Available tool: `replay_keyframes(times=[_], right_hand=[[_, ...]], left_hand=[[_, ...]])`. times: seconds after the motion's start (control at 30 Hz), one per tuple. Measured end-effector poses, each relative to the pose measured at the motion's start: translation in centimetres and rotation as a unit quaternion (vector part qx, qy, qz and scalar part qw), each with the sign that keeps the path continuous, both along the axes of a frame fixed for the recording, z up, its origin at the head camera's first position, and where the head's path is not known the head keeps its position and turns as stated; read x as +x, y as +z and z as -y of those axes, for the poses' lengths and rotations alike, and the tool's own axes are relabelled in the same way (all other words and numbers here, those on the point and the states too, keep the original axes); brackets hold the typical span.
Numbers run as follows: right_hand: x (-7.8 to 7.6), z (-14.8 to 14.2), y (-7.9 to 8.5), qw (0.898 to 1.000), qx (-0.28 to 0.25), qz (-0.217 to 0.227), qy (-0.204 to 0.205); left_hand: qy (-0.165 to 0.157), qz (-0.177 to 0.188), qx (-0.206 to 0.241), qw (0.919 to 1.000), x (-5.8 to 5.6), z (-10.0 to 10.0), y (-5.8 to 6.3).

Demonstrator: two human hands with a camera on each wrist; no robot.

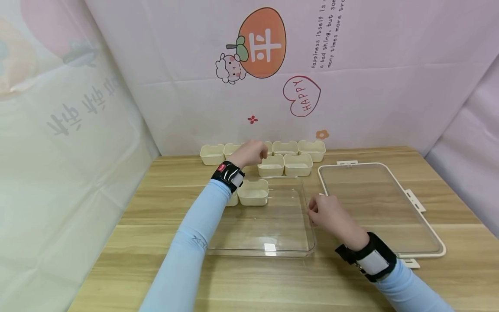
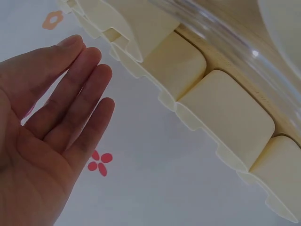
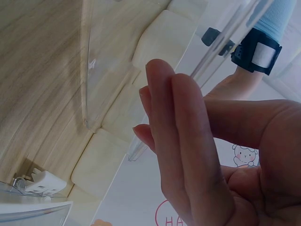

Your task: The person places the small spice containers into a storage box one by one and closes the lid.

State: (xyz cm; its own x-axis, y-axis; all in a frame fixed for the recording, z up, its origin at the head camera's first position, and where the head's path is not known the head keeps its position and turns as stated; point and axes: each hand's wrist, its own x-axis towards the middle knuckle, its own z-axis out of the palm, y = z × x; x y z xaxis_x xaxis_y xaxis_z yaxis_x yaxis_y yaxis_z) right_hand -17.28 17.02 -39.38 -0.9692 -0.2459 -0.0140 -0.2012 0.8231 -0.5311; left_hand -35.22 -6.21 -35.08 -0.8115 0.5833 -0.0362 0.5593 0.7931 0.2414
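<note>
Above the cream bins at the back, my left hand (image 1: 249,154) hovers with nothing in its grasp. In the left wrist view its fingers (image 2: 94,89) are fairly straight and the thumb lies close to them. A back row of bins (image 1: 212,155) stands by the wall, with two bins (image 1: 298,165) in front. The clear box (image 1: 249,251) sits mid-table, holding a cream bin (image 1: 254,194) and another (image 1: 233,200) partly behind my left arm. My right hand (image 1: 329,214) is at the box's right rim, fingers (image 3: 186,136) loosely bent, overlapping the rim in the right wrist view.
A clear lid (image 1: 374,208) with a white frame and clips lies on the wood table (image 1: 163,216) to the right. A printed cloth (image 1: 175,99) hangs behind the table, and pale cloth sides (image 1: 66,173) enclose it.
</note>
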Motion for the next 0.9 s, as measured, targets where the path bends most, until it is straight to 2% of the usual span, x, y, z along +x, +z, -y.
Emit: replay_keyframes(times=[0.27, 0.57, 0.77, 0.9], right_hand=[[0.0, 0.0, 0.1, 1.000, -0.006, 0.015, -0.002], [0.1, 0.0, 0.2, 1.000, -0.009, 0.019, -0.004], [0.1, 0.0, 0.0, 1.000, -0.004, 0.016, -0.009], [0.1, -0.1, -0.1, 1.000, -0.002, 0.007, -0.004]], left_hand=[[-0.007, 0.020, -0.028, 0.9994, -0.6, -0.4, -0.7], [-0.056, -0.008, -0.081, 0.9951, -1.1, -1.0, -1.5], [-0.081, 0.003, -0.074, 0.9939, -1.2, -1.2, -2.1], [-0.083, 0.007, -0.078, 0.9935, -1.1, -1.3, -2.2]])
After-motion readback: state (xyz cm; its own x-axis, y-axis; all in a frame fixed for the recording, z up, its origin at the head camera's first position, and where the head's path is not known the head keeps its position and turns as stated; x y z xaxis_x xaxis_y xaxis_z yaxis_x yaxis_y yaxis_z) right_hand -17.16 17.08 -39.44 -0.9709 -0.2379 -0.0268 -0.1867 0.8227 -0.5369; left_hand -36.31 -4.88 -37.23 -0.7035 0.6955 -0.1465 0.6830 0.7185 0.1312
